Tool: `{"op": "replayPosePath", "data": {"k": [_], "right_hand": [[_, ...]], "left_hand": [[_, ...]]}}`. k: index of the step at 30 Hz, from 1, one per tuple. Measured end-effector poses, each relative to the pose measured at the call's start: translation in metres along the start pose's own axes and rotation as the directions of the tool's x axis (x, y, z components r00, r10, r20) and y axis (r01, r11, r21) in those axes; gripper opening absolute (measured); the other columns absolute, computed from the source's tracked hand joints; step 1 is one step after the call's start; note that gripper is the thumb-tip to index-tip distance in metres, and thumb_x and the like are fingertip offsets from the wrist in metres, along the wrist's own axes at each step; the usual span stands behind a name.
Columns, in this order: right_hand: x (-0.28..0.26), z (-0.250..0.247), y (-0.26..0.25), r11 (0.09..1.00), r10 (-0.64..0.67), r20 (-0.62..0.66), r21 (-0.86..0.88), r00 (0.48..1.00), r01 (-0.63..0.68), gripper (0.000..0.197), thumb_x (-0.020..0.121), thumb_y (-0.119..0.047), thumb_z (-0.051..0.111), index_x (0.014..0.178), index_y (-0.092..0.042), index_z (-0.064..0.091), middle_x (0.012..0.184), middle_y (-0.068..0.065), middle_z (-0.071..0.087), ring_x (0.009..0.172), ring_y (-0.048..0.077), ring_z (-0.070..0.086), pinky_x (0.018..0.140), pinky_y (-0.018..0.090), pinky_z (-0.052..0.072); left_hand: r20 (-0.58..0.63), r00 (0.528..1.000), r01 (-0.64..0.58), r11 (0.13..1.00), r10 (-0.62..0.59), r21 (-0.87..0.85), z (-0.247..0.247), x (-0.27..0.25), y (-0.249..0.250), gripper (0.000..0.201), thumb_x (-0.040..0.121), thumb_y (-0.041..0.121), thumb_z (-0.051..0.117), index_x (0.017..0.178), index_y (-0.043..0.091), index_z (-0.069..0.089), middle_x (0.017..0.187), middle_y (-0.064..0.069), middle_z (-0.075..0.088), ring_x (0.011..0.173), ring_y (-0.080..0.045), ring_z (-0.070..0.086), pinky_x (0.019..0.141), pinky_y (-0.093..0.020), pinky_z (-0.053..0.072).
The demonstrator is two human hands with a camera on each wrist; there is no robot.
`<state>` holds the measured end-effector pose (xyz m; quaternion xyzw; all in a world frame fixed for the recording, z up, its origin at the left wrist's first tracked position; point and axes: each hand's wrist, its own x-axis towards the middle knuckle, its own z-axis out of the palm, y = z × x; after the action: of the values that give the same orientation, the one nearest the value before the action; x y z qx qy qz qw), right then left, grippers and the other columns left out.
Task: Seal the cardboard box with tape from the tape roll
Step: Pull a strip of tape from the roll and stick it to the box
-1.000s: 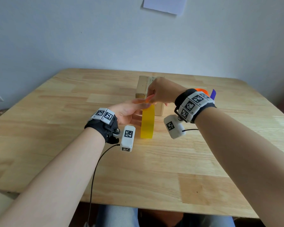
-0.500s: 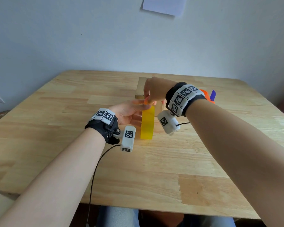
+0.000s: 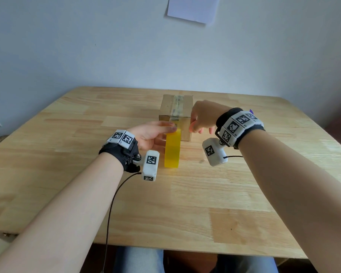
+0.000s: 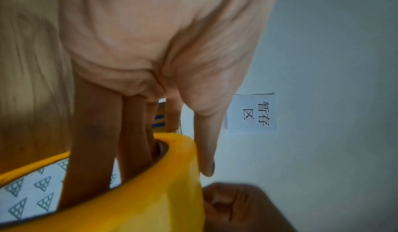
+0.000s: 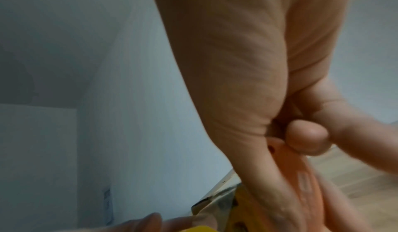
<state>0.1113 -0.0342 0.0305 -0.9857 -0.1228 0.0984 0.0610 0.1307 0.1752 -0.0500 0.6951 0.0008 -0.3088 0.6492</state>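
A small cardboard box (image 3: 166, 110) sits mid-table with a strip of clear tape (image 3: 178, 107) running over its top and down its near face. A yellow tape roll (image 3: 172, 149) stands on edge just in front of it. My left hand (image 3: 166, 133) grips the roll, with fingers through the core and the thumb on the yellow outer band (image 4: 150, 193). My right hand (image 3: 197, 128) hovers at the box's near right corner. It pinches a flat orange cutter (image 5: 305, 176) between thumb and fingers.
The wooden table (image 3: 205, 194) stretches wide around the box. A purple item (image 3: 251, 111) peeks out behind my right wrist. A white paper sheet (image 3: 193, 8) hangs on the wall behind. A cable trails from my left wrist camera.
My right hand has moved right and down from over the box's front top edge, uncovering the taped top. The left hand and the roll have stayed put.
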Motion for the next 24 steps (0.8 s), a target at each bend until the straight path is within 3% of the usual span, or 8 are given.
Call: {"op": "replayPosePath", "data": {"k": [3, 6, 11, 13, 17, 19, 21, 24], "right_hand": [[-0.004, 0.014, 0.026, 0.987, 0.147, 0.117, 0.044, 0.982, -0.153, 0.017, 0.09, -0.02, 0.074, 0.099, -0.007, 0.079, 0.08, -0.001, 0.081, 0.05, -0.001, 0.068, 0.067, 0.03, 0.062], [-0.015, 0.037, 0.052, 0.961, 0.26, 0.205, 0.039, 0.944, -0.273, 0.023, 0.093, -0.025, 0.072, 0.106, -0.007, 0.076, 0.09, 0.002, 0.081, 0.07, 0.011, 0.068, 0.083, 0.033, 0.061], [-0.033, 0.069, 0.072, 0.913, 0.334, 0.276, 0.143, 0.901, -0.382, 0.029, 0.098, -0.025, 0.064, 0.113, -0.003, 0.073, 0.09, 0.006, 0.075, 0.061, 0.014, 0.058, 0.058, 0.026, 0.051], [-0.039, 0.074, 0.072, 0.903, 0.344, 0.263, 0.171, 0.901, -0.394, 0.029, 0.098, -0.028, 0.064, 0.117, -0.007, 0.07, 0.087, 0.004, 0.073, 0.062, 0.014, 0.057, 0.059, 0.026, 0.048], [-0.04, 0.069, 0.065, 0.924, 0.325, 0.256, 0.12, 0.91, -0.363, 0.049, 0.098, -0.031, 0.064, 0.144, -0.017, 0.053, 0.128, 0.01, 0.067, 0.087, 0.02, 0.059, 0.068, 0.027, 0.048], [-0.03, 0.06, 0.057, 0.925, 0.306, 0.19, 0.172, 0.933, -0.339, 0.055, 0.101, -0.036, 0.059, 0.151, -0.017, 0.045, 0.136, 0.011, 0.062, 0.081, 0.016, 0.06, 0.065, 0.024, 0.049], [-0.019, 0.056, 0.047, 0.893, 0.261, 0.161, 0.333, 0.952, -0.301, 0.052, 0.104, -0.048, 0.047, 0.141, -0.012, 0.058, 0.128, 0.01, 0.068, 0.076, 0.015, 0.063, 0.063, 0.024, 0.051], [-0.011, 0.054, 0.021, 0.637, 0.188, 0.273, 0.697, 0.943, -0.329, 0.071, 0.087, -0.079, 0.045, 0.103, -0.02, 0.082, 0.106, 0.001, 0.08, 0.103, 0.027, 0.071, 0.097, 0.045, 0.052]], "left_hand": [[0.003, 1.0, 0.002, 1.0, -0.002, 0.004, 0.001, -0.001, 0.0, 0.062, 0.07, 0.028, 0.084, 0.128, 0.022, 0.064, 0.106, -0.009, 0.072, 0.09, -0.029, 0.068, 0.085, -0.049, 0.057], [0.002, 1.0, 0.005, 1.0, -0.005, 0.008, 0.003, -0.002, 0.002, 0.066, 0.067, 0.027, 0.083, 0.13, 0.02, 0.063, 0.102, -0.007, 0.075, 0.083, -0.027, 0.069, 0.079, -0.045, 0.059], [-0.024, 1.0, -0.002, 1.0, 0.002, 0.004, 0.005, -0.002, 0.001, 0.063, 0.076, 0.026, 0.081, 0.134, 0.022, 0.058, 0.086, -0.002, 0.078, 0.072, -0.023, 0.073, 0.07, -0.041, 0.06], [-0.036, 0.999, -0.007, 1.0, 0.007, -0.003, 0.006, -0.003, 0.001, 0.06, 0.08, 0.025, 0.08, 0.135, 0.022, 0.057, 0.087, -0.002, 0.078, 0.072, -0.023, 0.074, 0.07, -0.042, 0.061], [-0.042, 0.999, -0.006, 1.0, 0.005, -0.01, 0.007, -0.006, 0.001, 0.056, 0.082, 0.023, 0.08, 0.134, 0.023, 0.058, 0.092, -0.003, 0.078, 0.073, -0.023, 0.074, 0.07, -0.042, 0.061], [-0.043, 0.999, -0.011, 1.0, 0.01, -0.011, 0.008, -0.007, 0.002, 0.06, 0.077, 0.024, 0.082, 0.132, 0.024, 0.059, 0.102, -0.004, 0.075, 0.077, -0.024, 0.073, 0.072, -0.043, 0.06], [-0.041, 0.999, -0.015, 1.0, 0.014, -0.007, 0.01, -0.008, 0.002, 0.062, 0.074, 0.026, 0.082, 0.132, 0.024, 0.059, 0.107, -0.005, 0.073, 0.08, -0.024, 0.072, 0.075, -0.044, 0.059], [-0.023, 1.0, -0.007, 1.0, 0.007, -0.009, 0.012, -0.009, 0.002, 0.064, 0.076, 0.028, 0.08, 0.135, 0.023, 0.057, 0.091, -0.003, 0.076, 0.074, -0.023, 0.074, 0.07, -0.042, 0.061]]}}
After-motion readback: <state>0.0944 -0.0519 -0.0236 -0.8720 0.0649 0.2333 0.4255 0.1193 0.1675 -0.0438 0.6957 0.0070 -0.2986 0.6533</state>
